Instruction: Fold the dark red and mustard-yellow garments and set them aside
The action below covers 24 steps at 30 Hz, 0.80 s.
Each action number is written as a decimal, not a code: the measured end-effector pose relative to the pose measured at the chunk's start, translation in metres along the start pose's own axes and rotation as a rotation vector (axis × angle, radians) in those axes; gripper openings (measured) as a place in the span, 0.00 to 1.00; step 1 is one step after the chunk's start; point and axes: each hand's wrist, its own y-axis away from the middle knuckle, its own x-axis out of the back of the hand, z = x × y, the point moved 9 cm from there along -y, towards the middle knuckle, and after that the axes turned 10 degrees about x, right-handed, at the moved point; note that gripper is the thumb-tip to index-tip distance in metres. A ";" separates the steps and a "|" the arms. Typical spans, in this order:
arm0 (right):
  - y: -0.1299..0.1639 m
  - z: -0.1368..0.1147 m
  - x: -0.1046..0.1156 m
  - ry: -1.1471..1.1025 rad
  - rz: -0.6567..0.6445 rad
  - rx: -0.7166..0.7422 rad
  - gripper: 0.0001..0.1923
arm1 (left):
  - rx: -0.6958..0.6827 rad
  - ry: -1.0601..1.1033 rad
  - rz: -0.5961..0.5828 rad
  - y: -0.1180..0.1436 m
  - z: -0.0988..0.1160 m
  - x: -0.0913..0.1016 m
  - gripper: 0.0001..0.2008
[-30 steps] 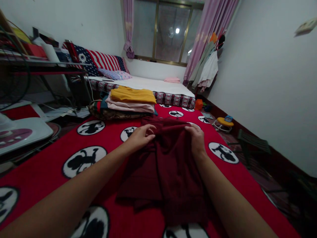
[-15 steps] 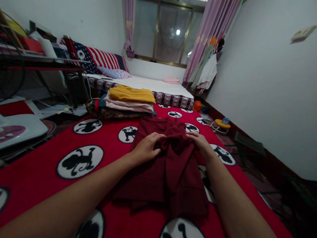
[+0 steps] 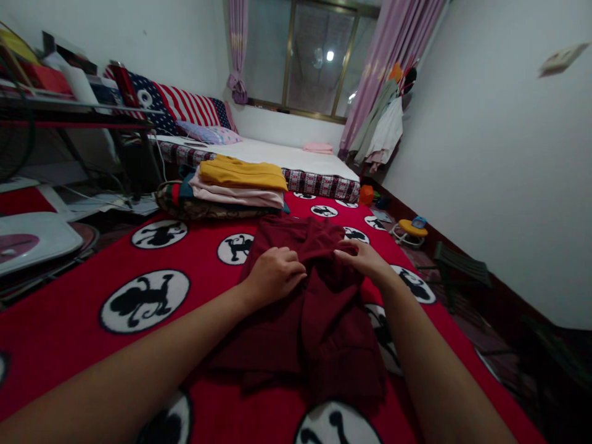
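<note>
A dark red long-sleeved top [image 3: 277,333] lies partly folded on the red blanket [image 3: 203,401], with one sleeve laid down over its body. My left hand [image 3: 276,275] rests on the top's upper middle, fingers curled and closed on the cloth. Across from it, my right hand [image 3: 365,259] pinches the cloth near the top's right edge between thumb and forefinger. Bunched fabric lies between the two hands. The fingertips of my left hand are partly hidden.
Beyond the top stands a stack of folded clothes [image 3: 240,176], yellow uppermost. A bed [image 3: 272,154] is behind it. At the left are a cluttered desk [image 3: 115,120] and a white plastic seat [image 3: 41,243]; a small yellow stool [image 3: 411,228] stands right.
My left hand has rolled over, its fingers now curled down on the cloth. My right hand has shifted slightly left, and the sleeve's lower end has spread wider.
</note>
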 end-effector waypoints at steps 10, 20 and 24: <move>0.025 -0.038 -0.037 -0.679 -0.400 0.019 0.37 | 0.316 -0.334 -0.054 -0.002 -0.033 -0.009 0.11; 0.028 -0.079 -0.038 -1.028 -0.209 0.209 0.41 | 0.493 0.544 -0.113 -0.004 -0.040 -0.019 0.11; 0.033 -0.088 -0.043 -1.071 -0.210 0.211 0.43 | 0.564 0.907 -0.108 -0.002 -0.036 -0.033 0.10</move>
